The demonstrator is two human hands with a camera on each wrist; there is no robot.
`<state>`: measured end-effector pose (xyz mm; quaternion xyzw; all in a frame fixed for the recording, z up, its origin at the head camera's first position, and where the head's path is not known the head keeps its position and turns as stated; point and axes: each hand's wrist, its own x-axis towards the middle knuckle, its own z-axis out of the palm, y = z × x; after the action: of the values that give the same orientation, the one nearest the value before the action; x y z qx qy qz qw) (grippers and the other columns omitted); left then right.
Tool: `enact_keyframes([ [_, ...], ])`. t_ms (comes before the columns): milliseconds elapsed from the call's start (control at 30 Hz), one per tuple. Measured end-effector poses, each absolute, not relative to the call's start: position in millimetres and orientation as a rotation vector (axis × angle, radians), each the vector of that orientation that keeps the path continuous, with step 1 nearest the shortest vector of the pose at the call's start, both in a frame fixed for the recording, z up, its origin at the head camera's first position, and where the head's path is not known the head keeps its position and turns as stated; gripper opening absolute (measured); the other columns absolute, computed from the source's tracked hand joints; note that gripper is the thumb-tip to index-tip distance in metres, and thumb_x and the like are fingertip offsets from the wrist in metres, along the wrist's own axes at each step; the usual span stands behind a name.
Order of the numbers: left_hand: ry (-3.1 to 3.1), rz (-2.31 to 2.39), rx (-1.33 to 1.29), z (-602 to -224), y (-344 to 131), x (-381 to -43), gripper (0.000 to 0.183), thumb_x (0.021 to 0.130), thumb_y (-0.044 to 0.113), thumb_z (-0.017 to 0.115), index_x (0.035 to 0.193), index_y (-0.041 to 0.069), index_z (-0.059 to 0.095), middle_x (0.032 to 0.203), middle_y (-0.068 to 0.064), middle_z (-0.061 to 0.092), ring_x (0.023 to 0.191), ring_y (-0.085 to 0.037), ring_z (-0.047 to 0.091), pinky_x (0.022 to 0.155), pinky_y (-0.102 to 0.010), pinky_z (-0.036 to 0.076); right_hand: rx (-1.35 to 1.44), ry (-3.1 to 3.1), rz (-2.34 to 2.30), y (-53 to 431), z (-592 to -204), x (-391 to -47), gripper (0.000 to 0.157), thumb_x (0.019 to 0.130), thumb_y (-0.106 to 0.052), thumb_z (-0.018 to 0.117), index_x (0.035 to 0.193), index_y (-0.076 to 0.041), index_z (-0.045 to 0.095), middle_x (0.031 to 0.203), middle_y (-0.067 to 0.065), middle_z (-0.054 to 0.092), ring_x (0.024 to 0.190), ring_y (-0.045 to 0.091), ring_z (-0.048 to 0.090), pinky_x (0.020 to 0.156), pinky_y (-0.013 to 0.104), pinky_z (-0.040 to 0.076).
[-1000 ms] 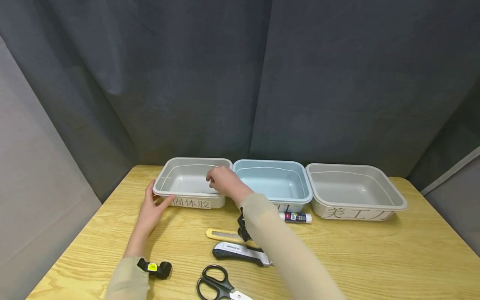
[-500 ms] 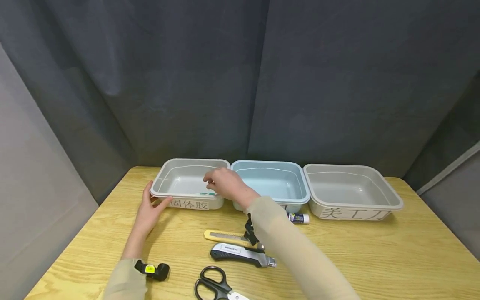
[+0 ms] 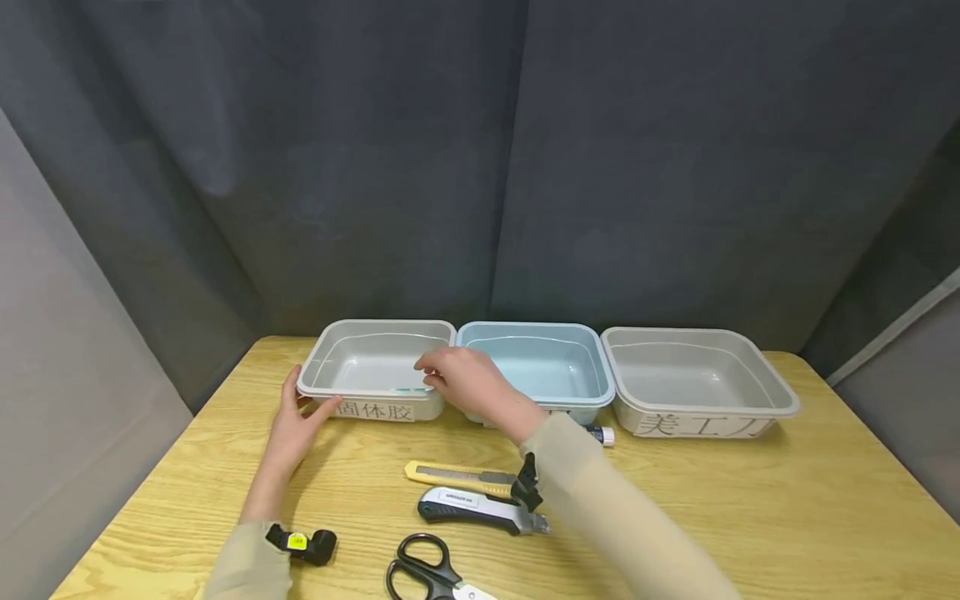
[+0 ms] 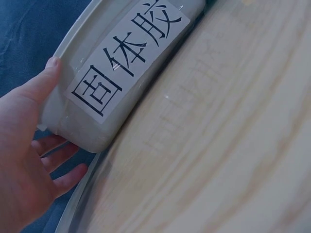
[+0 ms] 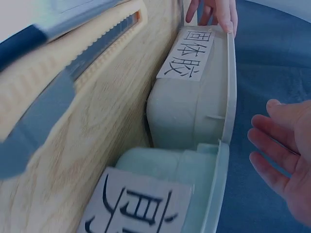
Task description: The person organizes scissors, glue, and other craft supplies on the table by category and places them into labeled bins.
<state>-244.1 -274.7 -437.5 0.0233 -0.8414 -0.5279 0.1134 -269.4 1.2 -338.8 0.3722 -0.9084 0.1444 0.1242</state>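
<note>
My left hand [image 3: 294, 429] holds the left corner of the left grey plastic bin [image 3: 375, 408], thumb on its front rim and fingers round its side. The left wrist view shows this bin's paper label [image 4: 129, 58] close up. Over the bin's right end hovers my right hand [image 3: 472, 379], fingers loosely bent, nothing between them in the right wrist view. Below its fingertips, inside the bin, lies a slim green thing [image 3: 411, 390], mostly hidden by the front wall. A blue bin [image 3: 536, 400] stands against the grey one, under the right wrist.
A second grey bin [image 3: 701, 412] stands at the right. On the wooden table lie a yellow utility knife [image 3: 450, 475], a silver-and-black utility knife [image 3: 468, 508] and black-handled scissors [image 3: 431, 571]. A glue stick [image 3: 606, 435] shows partly behind the right sleeve.
My right hand has drawn slightly right, its forearm swinging right. The green thing in the left bin has come into sight. The left hand keeps its hold on the bin.
</note>
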Motion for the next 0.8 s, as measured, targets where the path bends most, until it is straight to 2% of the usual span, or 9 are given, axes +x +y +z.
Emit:
enact_keyframes([
  [233, -2.473, -1.548, 0.074, -434.8, -274.7, -242.9, 0.092, 0.085, 0.036, 0.062, 0.147, 0.018, -0.003, 0.141, -0.023, 0.028, 0.126, -0.036, 0.033, 0.105, -0.046, 0.03, 1.084, -2.555, 0.373, 21.1, -338.4, -256.9, 0.019, 0.085, -0.014, 0.063, 0.103, -0.014, 0.067, 0.1, -0.002, 0.066, 0.093, 0.014, 0.061, 0.079, 0.029, 0.05],
  [467, -2.463, -1.544, 0.043, -434.7, -273.4, -245.4, 0.092, 0.085, 0.037, 0.062, 0.147, 0.015, -0.003, 0.141, -0.023, 0.027, 0.125, -0.036, 0.033, 0.104, -0.048, 0.031, 1.042, -2.487, 0.427, 47.2, -345.8, -246.0, 0.018, 0.083, -0.012, 0.065, 0.101, -0.014, 0.068, 0.094, -0.001, 0.066, 0.086, 0.014, 0.062, 0.074, 0.029, 0.051],
  [800, -2.47, -1.535, 0.062, -433.8, -274.9, -245.1, 0.092, 0.085, 0.037, 0.062, 0.147, 0.017, -0.003, 0.141, -0.023, 0.028, 0.125, -0.037, 0.033, 0.104, -0.048, 0.031, 1.016, -2.431, 0.431, 77.1, -354.4, -229.9, 0.019, 0.082, -0.01, 0.067, 0.1, -0.014, 0.068, 0.091, -0.003, 0.065, 0.084, 0.013, 0.062, 0.072, 0.028, 0.051],
])
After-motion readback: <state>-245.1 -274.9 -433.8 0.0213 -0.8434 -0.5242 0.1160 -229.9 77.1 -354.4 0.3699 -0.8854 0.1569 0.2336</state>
